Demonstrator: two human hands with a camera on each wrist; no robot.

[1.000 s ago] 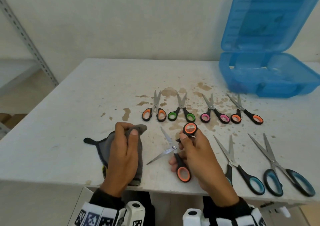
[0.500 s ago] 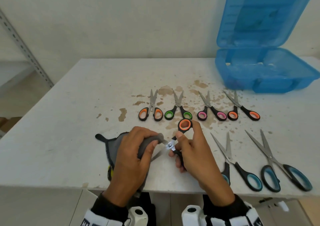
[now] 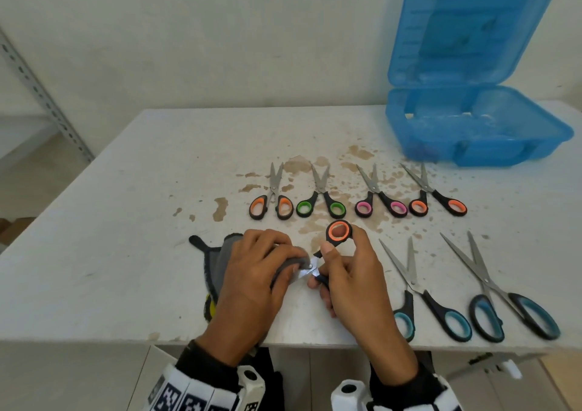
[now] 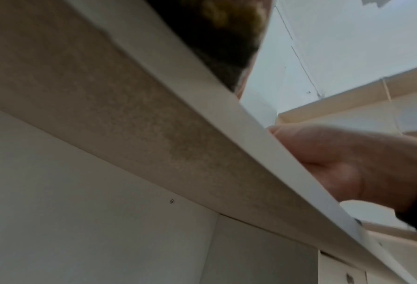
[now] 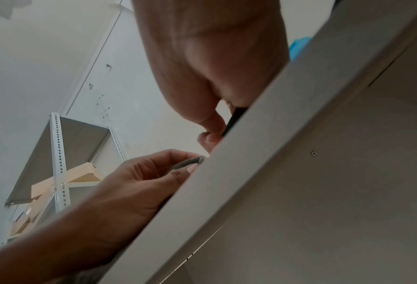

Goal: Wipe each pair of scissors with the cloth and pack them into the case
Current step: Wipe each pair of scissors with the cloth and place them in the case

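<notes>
my left hand (image 3: 252, 272) has now closed the cloth (image 3: 220, 259) over the blades while my right hand (image 3: 349, 272) grips the orange scissors (image 3: 338, 231), so wiping has begun.

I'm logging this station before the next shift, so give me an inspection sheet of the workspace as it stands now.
Surface: white table, brown stains mid-top.
Job's things: open blue case at far right; six scissors lying out; orange-handled scissors in hand; grey cloth.
Clutter: nothing seen.
Grippers: left hand grips the cloth over the blades; right hand holds the handles.
Cables: nothing seen.
Surroundings: metal shelving, plain wall.
</notes>
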